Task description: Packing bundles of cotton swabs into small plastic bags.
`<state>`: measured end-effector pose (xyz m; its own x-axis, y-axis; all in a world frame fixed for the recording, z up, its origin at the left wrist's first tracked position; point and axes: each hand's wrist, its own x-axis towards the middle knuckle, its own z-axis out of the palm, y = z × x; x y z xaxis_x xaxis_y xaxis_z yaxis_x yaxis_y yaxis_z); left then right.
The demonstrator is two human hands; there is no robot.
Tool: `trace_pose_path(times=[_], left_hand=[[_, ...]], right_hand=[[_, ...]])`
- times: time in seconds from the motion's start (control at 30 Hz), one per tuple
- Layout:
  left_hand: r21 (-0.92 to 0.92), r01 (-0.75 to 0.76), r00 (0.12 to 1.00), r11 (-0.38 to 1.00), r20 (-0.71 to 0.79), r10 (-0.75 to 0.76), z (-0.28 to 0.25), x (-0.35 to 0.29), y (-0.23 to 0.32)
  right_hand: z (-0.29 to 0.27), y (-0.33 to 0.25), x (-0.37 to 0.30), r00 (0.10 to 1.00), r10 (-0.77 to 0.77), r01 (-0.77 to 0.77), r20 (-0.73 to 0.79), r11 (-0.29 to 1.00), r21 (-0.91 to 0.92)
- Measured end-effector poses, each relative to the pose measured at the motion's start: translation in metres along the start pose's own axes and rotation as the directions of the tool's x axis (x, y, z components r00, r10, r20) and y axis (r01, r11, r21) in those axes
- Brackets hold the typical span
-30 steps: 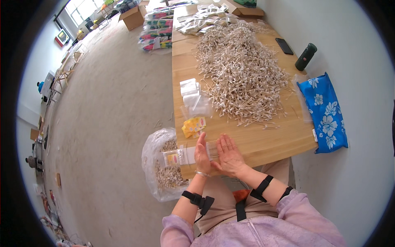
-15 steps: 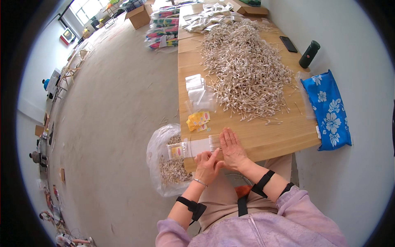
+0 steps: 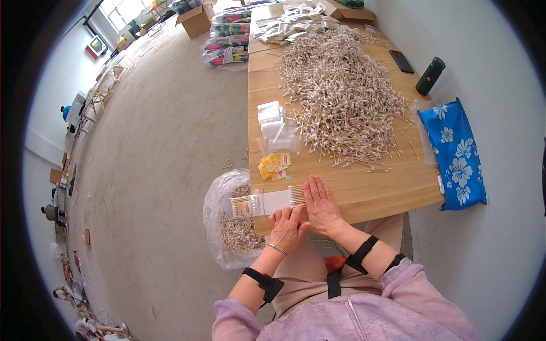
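Note:
A row of cotton swabs lies side by side on a white strip at the table's near left corner. My right hand is flat, its fingers stretched forward along the right side of the row. At the near ends of the swabs rests my left hand, fingers half bent and apart, its thumb side close to my right hand. Neither hand visibly grips anything. Left of the strip, a clear pack of swabs with a yellow label sticks out past the table edge.
Beyond my hands spreads a big heap of loose swabs. Yellow cards and clear bags lie at the left edge. A swab-filled plastic bag stands below. To the right are a blue flowered pack, dark bottle and phone.
My left index finger, stretched toward the swabs before, is now more bent. My right hand stays nearly in place, and the view has shifted slightly.

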<state>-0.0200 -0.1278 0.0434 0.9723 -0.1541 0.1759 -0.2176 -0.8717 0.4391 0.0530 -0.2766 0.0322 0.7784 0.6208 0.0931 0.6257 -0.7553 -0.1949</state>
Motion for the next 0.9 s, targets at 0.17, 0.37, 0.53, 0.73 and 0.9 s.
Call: trace_pose_path(times=[0.17,0.37,0.53,0.73,0.9], left_hand=[[0.002,0.048,0.999,0.999,0.017,-0.048,0.000,0.002,0.001],[0.001,0.043,0.999,0.999,0.030,-0.043,-0.001,0.004,0.000],[-0.014,0.071,0.997,0.997,0.021,-0.071,-0.001,0.009,0.002],[-0.010,0.068,0.997,0.998,0.028,-0.068,-0.002,0.013,0.001],[0.003,0.074,0.996,0.997,0.049,-0.074,-0.002,0.012,0.001]], right_hand=[[0.000,0.000,0.000,1.000,-0.002,0.002,0.003,1.000,0.017],[0.000,-0.001,0.001,1.000,0.002,-0.002,-0.003,0.998,0.057],[0.000,-0.002,0.001,0.999,0.014,-0.010,0.045,0.997,-0.078],[-0.002,0.000,0.001,1.000,-0.013,0.014,-0.021,1.000,0.011],[-0.006,-0.001,0.001,0.998,0.009,-0.009,0.065,1.000,-0.011]])
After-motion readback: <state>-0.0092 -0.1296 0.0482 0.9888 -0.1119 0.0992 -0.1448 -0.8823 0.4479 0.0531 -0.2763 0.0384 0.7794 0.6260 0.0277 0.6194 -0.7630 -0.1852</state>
